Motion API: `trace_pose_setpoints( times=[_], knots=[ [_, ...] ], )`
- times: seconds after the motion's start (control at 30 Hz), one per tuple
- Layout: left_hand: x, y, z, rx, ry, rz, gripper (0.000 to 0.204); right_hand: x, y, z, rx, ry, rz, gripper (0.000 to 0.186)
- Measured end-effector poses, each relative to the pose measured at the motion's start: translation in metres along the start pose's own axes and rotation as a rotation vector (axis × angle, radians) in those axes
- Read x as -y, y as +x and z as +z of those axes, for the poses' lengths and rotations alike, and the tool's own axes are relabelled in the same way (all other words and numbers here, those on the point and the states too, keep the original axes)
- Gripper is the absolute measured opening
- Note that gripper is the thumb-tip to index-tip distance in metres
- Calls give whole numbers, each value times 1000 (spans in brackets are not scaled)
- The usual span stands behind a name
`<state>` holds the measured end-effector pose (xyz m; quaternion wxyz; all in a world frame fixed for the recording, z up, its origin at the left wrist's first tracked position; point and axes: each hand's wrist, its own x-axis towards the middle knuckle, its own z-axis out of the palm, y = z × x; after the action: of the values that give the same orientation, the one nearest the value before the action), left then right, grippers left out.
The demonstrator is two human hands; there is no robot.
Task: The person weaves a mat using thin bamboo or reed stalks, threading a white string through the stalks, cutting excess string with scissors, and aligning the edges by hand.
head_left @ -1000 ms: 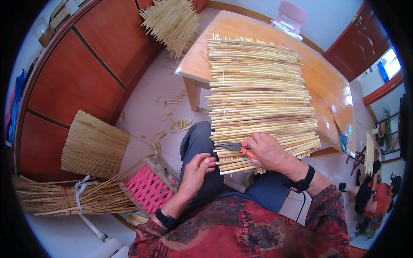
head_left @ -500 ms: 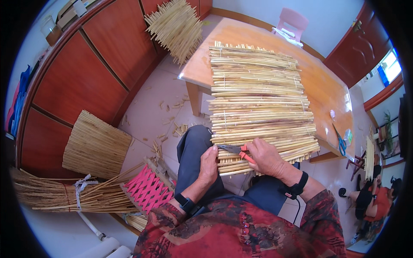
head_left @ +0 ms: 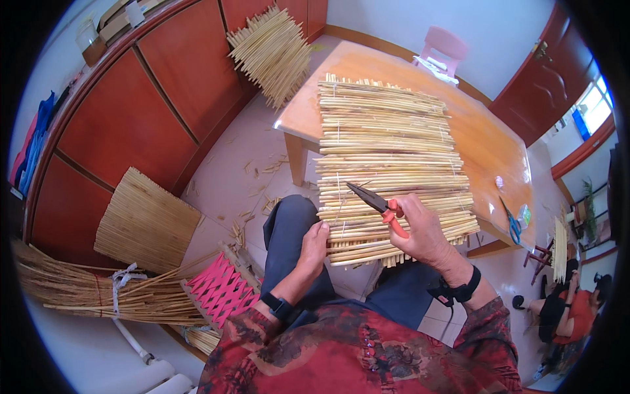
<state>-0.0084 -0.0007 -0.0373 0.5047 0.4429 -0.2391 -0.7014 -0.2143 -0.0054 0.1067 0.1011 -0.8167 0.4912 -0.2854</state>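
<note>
A mat of straw-coloured stalks (head_left: pixel 394 148), bound in rows with thin white ties, rests on my lap and leans over the table edge. My left hand (head_left: pixel 315 246) pinches its lower left edge, thumb on top and fingers partly hidden. Long-nose pliers (head_left: pixel 377 202) with orange-red handles are in my right hand (head_left: pixel 420 226), held over the lower part of the mat. Their dark jaws point up and left and look closed. A thin end near the jaw tip is too small to make out.
The wooden table (head_left: pixel 485 141) carries blue-handled scissors (head_left: pixel 513 223) on its right side. Another stalk mat (head_left: pixel 146 220) leans on the red cabinet (head_left: pixel 108 138). A stalk bundle (head_left: pixel 92 289) and a pink-strapped stool (head_left: pixel 222 289) stand left. Cut stalk pieces litter the floor. Another person (head_left: pixel 577 312) sits far right.
My right hand has lifted the pliers up and away from the mat's left edge, their jaws now pointing up-left. My left hand keeps its hold on the edge, slightly lower.
</note>
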Motion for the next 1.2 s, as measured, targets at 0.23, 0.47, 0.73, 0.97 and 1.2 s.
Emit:
trace_pose_setpoints(
  times=[0.23, 0.47, 0.73, 0.97, 1.2],
  knots=[
    [-78, -33, 28, 19, 1032, 643, 28, -3, -25, -7, 99, 239, 216, 36],
    [-89, -32, 69, 481, 679, 191, 21, -12, -39, -15, 149, 310, 274, 34],
    [-88, -14, 48, 187, 477, 162, 26, -110, -84, -68, -156, 249, 673, 27],
    [-74, -28, 53, 311, 627, 198, 22, -238, -139, -94, -357, -359, 914, 30],
    [-61, -49, 62, 362, 770, 116, 25, -295, -155, -96, -270, -687, 984, 33]
  ],
)
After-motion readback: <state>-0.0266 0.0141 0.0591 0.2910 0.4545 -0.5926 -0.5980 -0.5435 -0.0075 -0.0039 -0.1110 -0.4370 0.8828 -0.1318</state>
